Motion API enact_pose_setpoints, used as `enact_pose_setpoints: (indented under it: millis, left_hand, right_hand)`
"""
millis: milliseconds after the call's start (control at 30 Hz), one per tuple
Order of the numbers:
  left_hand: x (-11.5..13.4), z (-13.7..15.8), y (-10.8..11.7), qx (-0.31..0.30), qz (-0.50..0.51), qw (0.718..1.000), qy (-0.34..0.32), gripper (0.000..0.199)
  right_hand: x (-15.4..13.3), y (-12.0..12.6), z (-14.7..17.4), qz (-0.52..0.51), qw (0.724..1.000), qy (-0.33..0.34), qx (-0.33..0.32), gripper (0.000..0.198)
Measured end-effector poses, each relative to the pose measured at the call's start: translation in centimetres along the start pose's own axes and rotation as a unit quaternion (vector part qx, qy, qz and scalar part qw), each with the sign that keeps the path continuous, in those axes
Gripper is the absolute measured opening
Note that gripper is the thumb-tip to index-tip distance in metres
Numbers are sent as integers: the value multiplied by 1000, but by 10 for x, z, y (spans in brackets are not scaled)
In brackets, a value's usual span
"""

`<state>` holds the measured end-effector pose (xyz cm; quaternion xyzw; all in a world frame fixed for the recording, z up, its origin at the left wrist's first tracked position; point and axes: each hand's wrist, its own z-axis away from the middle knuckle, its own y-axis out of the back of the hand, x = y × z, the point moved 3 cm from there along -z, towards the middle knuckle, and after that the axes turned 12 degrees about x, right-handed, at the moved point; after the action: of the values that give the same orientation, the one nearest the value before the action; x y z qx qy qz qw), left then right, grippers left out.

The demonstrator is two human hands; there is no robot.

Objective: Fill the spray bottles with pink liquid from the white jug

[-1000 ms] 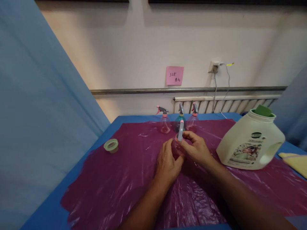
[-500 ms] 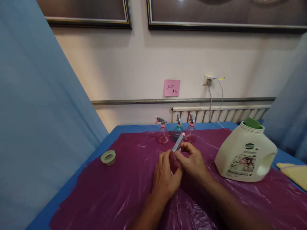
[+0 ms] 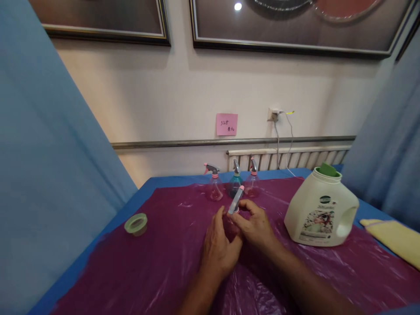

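Note:
In the head view, a small clear spray bottle [image 3: 231, 228] with a grey and pink spray head [image 3: 236, 200] is between my two hands above the purple sheet. My left hand [image 3: 219, 245] is curved around the body of the bottle. The fingers of my right hand [image 3: 255, 224] pinch the collar just below the spray head. My hands hide much of the bottle. Behind them stand three more spray bottles: a clear one with a pink collar [image 3: 215, 190], a blue one [image 3: 236, 181] and another clear one [image 3: 252, 184].
A large cream jug [image 3: 320, 210] with a green piece [image 3: 328, 169] in its mouth stands at the right. Farther right lies a yellow cloth [image 3: 393, 238]. A pale green cap [image 3: 135, 224] rests at the left. Purple plastic sheeting [image 3: 147, 271] covers the blue table [image 3: 108, 232].
The view has shifted slightly, so most things appear farther left. Both hands remain on the spray bottle, and its spray head still leans to the right.

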<state>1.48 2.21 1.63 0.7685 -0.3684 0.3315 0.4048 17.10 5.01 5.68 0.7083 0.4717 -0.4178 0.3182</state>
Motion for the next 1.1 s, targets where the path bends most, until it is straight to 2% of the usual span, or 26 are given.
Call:
enact_pose_setpoints:
  millis: [100, 300, 533, 767, 867, 1000, 1100]
  left_hand:
    - [1, -4, 1, -5, -19, 1000, -5, 82]
    - [7, -4, 5, -23, 31, 999, -38, 60]
    - [3, -2, 3, -37, 70, 994, -74, 78]
    - [11, -4, 8, -45, 113, 989, -81, 70]
    - [14, -3, 9, -49, 125, 987, -83, 70]
    - [14, -2, 8, -47, 115, 989, -79, 71]
    - [13, -1, 7, -46, 101, 991, -70, 74]
  right_hand:
    - [1, -2, 1, -11, 1000, -9, 2, 25]
    - [-3, -2, 3, -12, 1000, -19, -10, 25]
    - [0, -4, 1, -41, 999, -30, -2, 26]
    - [2, -2, -2, -76, 996, -27, -27, 30]
    - [0, 2, -1, -94, 994, -21, -57, 30]
    - [4, -1, 3, -193, 975, -68, -91, 35]
    - [9, -5, 4, -241, 962, -119, -55, 46]
